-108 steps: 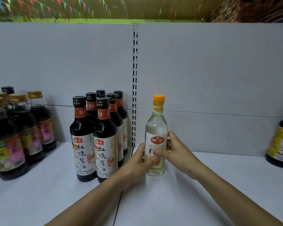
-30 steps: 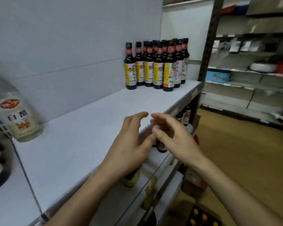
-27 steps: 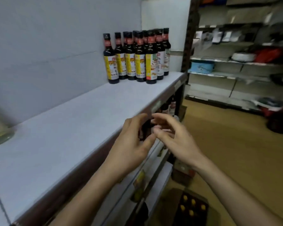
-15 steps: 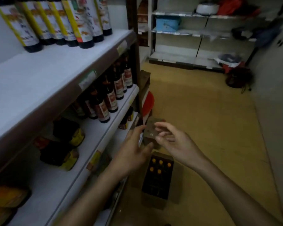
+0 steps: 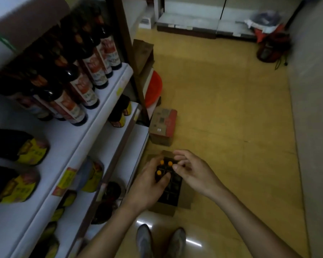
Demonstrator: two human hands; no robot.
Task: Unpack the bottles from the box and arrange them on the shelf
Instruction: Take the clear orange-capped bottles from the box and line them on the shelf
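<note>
My L hand and R hand are over the box, fingers loose, gripping nothing. Most cells are empty, so I reckon we're nearly done. Approx 3 orange-capped bottles left for the shelf.

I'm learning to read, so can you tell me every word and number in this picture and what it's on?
Nothing here can be read.
Labels on the dark bottles: blurred.
Yellow labels: blurred.
Price tags: blurred.
Small carton: print and sticker too small to read.
Orange caps in the open box: no writing shows.
</note>
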